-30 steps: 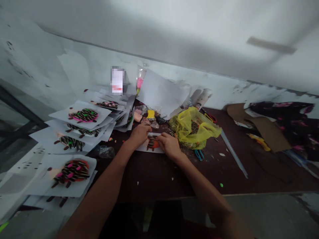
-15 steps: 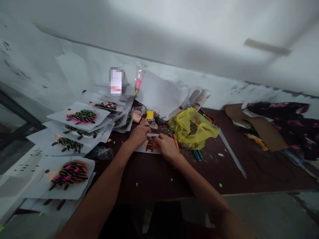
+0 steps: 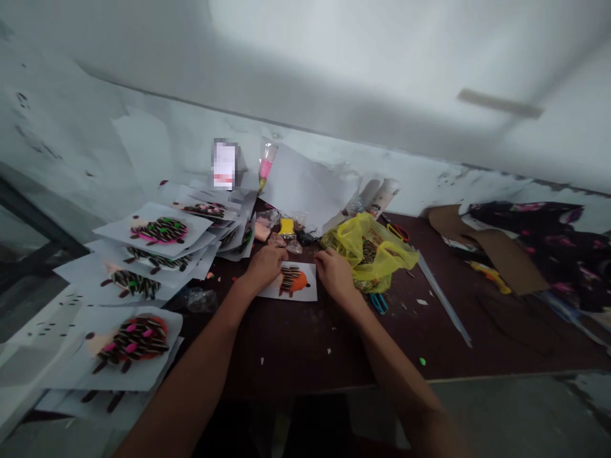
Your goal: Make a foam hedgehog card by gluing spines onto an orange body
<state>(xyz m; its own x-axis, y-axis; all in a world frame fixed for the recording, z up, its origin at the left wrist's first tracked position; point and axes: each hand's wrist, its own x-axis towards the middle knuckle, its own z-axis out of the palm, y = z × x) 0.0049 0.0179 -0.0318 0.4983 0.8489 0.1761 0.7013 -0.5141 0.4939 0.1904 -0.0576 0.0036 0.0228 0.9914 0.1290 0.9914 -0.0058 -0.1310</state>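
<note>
Finished hedgehog sheets (image 3: pixel 143 254) piled at left | left hand (image 3: pixel 265 266), fingers loosely curled, presses the left edge of the paper card (image 3: pixel 305 291) lying flat mid-table (image 3: pixel 296 350) | card looks light, floppy, its glued seeds fragile: best gripped by bare margins | right hand (image 3: pixel 336 273), half-open, holds nothing visible, beside the yellow bag (image 3: pixel 367 245).

At a dark tabletop (image 3: pixel 296 343), a left hand (image 3: pixel 265 264) presses a white sheet (image 3: pixel 308 291) bearing an orange hedgehog figure (image 3: pixel 292 280); the right hand (image 3: pixel 335 273) rests beside a yellow plastic bag (image 3: pixel 367 245) near the far edge
</note>
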